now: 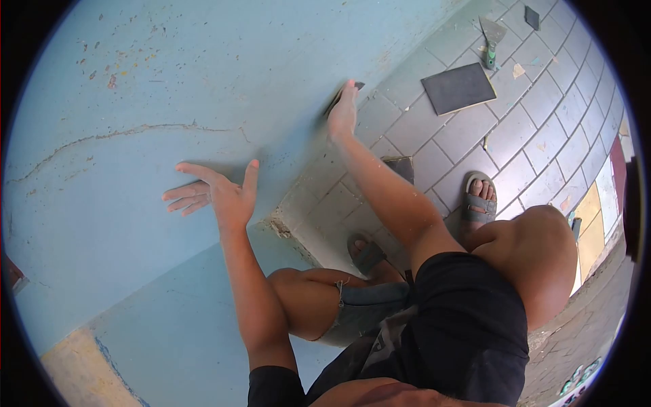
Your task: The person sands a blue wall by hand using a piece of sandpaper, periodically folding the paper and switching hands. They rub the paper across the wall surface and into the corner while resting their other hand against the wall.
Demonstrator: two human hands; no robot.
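Observation:
My left hand (pixel 220 192) is against the light blue wall (pixel 183 74), its fingers spread and nothing in it. Below a long crack in the paint, its thumb points up. My right hand (pixel 343 112) presses a thin dark sheet (pixel 332 103), which looks like sandpaper, to the lower part of the wall near the floor. The sheet shows at the edges of the hand; the rest is hidden under the palm.
On the tiled floor (pixel 461 136) lie a dark rectangular sheet (pixel 459 89), a scraper with a green handle (pixel 490 54), a small dark piece (pixel 531 17) and another dark piece (pixel 400 168) by my right forearm. Paint chips are scattered. A broken wall corner (pixel 279 227) juts out between my arms.

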